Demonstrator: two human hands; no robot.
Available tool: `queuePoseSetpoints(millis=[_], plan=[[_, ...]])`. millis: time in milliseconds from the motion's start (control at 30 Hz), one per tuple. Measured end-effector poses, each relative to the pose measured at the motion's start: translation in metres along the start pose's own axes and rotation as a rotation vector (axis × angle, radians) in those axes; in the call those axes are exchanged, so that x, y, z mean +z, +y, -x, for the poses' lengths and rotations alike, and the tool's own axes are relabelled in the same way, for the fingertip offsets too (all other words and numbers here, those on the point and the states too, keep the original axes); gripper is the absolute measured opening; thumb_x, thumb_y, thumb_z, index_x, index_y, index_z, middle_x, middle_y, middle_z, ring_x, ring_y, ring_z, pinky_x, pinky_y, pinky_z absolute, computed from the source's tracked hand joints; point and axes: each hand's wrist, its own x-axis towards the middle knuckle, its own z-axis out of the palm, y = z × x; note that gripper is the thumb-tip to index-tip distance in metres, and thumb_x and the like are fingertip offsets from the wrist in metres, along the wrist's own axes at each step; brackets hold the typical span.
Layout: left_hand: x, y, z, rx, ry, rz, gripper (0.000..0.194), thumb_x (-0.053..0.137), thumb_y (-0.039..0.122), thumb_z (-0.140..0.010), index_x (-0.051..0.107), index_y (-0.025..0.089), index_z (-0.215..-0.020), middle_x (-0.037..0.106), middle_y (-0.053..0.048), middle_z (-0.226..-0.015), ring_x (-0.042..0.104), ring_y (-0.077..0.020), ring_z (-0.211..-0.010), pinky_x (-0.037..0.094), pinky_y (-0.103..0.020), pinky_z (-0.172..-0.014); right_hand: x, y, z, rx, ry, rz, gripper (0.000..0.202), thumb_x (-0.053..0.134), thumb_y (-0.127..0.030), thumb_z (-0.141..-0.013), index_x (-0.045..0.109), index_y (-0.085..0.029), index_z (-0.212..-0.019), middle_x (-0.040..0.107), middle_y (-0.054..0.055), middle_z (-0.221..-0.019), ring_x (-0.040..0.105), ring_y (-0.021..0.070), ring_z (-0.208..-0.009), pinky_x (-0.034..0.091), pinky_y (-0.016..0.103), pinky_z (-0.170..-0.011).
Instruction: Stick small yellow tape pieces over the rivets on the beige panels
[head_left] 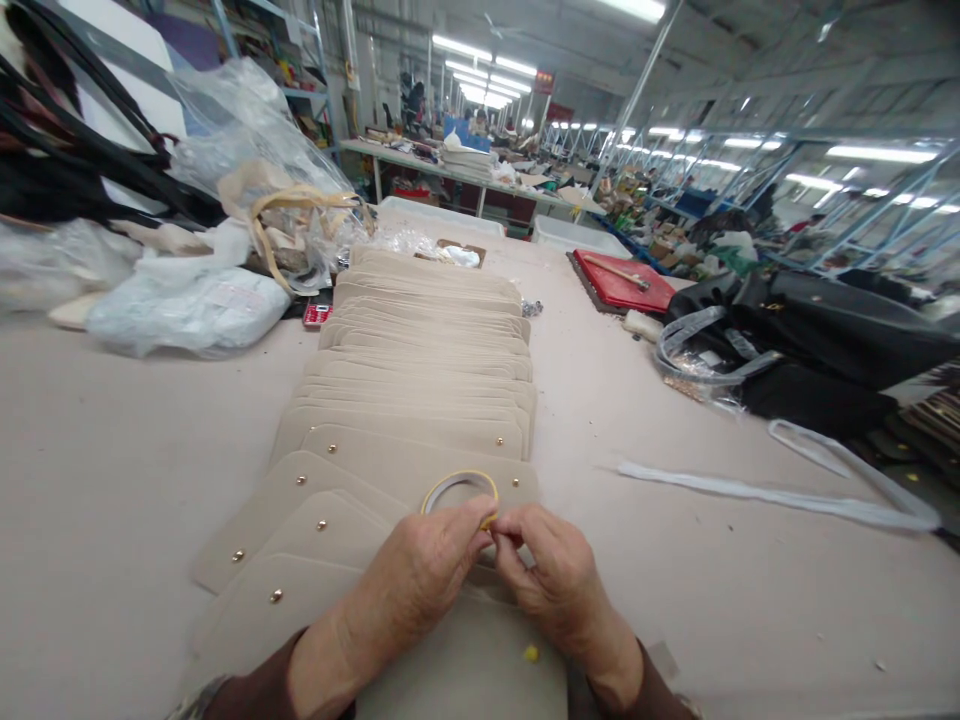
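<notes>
Pale surface (112, 480) in long workshop, beige panels (420, 400) overlapped near to far, left hand (420, 575) and right hand (551, 570) pinching tape roll (459, 488) (roll's near edge hidden), forearms cut off.

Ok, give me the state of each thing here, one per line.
Tape roll: held upright by both hands.
Left hand: pinching the roll.
Right hand: pinching the roll's end.
Beige panels: overlapped in a row, flat.
Red mat: flat, tool on top.

A thin yellow-rimmed tape roll (460, 490) is held upright at the near centre, pinched at its lower edge, above overlapping beige flaps (420, 420) with brass studs, laid in a row stretching far.
</notes>
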Motion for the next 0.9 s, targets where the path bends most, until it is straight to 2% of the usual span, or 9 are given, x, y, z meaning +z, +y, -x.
queuePoseSetpoints(millis=[100, 267, 367, 500, 667, 767, 900], plan=[[-0.004, 0.004, -0.002, -0.037, -0.043, 0.053, 0.017, 0.036, 0.02, -0.1, 0.053, 0.021, -0.094, 0.064, 0.002, -0.074, 0.063, -0.0128, -0.066, 0.044, -0.021, -0.058, 0.002, 0.0, 0.002, 0.01, 0.06, 0.036, 0.018, 0.046, -0.009, -0.086, 0.06, -0.019, -0.082, 0.065, 0.003, -0.069, 0.062, 0.014, -0.064, 0.049, 0.024, -0.061], [-0.005, 0.004, -0.01, -0.043, -0.021, 0.003, 0.023, 0.037, 0.018, -0.098, 0.052, 0.02, -0.081, 0.057, 0.002, -0.067, 0.056, -0.0119, -0.059, 0.04, -0.022, -0.054, 0.002, -0.002, 0.0, 0.088, 0.106, 0.055, 0.019, 0.046, -0.011, -0.083, 0.061, -0.019, -0.076, 0.061, 0.0, -0.062, 0.057, 0.0118, -0.056, 0.045, 0.023, -0.056], [-0.001, 0.002, -0.013, 0.025, 0.024, -0.089, 0.027, 0.033, 0.016, -0.098, 0.053, 0.019, -0.08, 0.056, 0.0, -0.067, 0.055, -0.0135, -0.06, 0.04, -0.023, -0.054, 0.002, -0.006, -0.003, 0.284, 0.112, -0.087, 0.016, 0.05, -0.013, -0.081, 0.063, -0.019, -0.074, 0.063, 0.0, -0.063, 0.058, 0.0112, -0.056, 0.046, 0.022, -0.056], [0.007, 0.002, -0.013, 0.087, 0.125, -0.127, 0.026, 0.034, 0.014, -0.098, 0.053, 0.019, -0.08, 0.054, -0.001, -0.065, 0.053, -0.0142, -0.06, 0.039, -0.024, -0.054, 0.005, -0.004, -0.006, 0.587, 0.096, -0.347, 0.012, 0.056, -0.023, -0.08, 0.063, -0.018, -0.071, 0.064, -0.001, -0.06, 0.055, 0.0101, -0.05, 0.045, 0.02, -0.05], [0.011, 0.002, -0.005, 0.091, 0.196, -0.09, 0.014, 0.04, 0.013, -0.097, 0.051, 0.018, -0.09, 0.056, 0.0, -0.07, 0.054, -0.0136, -0.063, 0.041, -0.024, -0.059, 0.005, 0.024, -0.006, 0.869, 0.14, -0.516, 0.022, 0.064, -0.037, -0.075, 0.063, -0.016, -0.071, 0.059, -0.002, -0.052, 0.056, 0.0116, -0.044, 0.047, 0.022, -0.045], [0.012, -0.003, -0.004, 0.016, 0.097, -0.237, 0.015, 0.042, 0.014, -0.097, 0.05, 0.02, -0.085, 0.055, 0.0, -0.07, 0.053, -0.015, -0.064, 0.041, -0.025, -0.059, 0.002, 0.042, -0.005, 0.947, 0.093, -0.62, 0.034, 0.068, -0.047, -0.074, 0.066, -0.014, -0.077, 0.063, 0.0, -0.057, 0.058, 0.012, -0.045, 0.049, 0.024, -0.046], [0.016, -0.009, -0.008, -0.117, -0.128, -0.438, 0.017, 0.046, 0.008, -0.092, 0.051, 0.02, -0.081, 0.056, -0.002, -0.077, 0.053, -0.019, -0.072, 0.043, -0.027, -0.061, 0.002, 0.049, -0.007, 0.888, 0.044, -0.58, 0.037, 0.068, -0.051, -0.075, 0.068, -0.014, -0.079, 0.063, 0.001, -0.059, 0.058, 0.0118, -0.048, 0.05, 0.024, -0.049]])
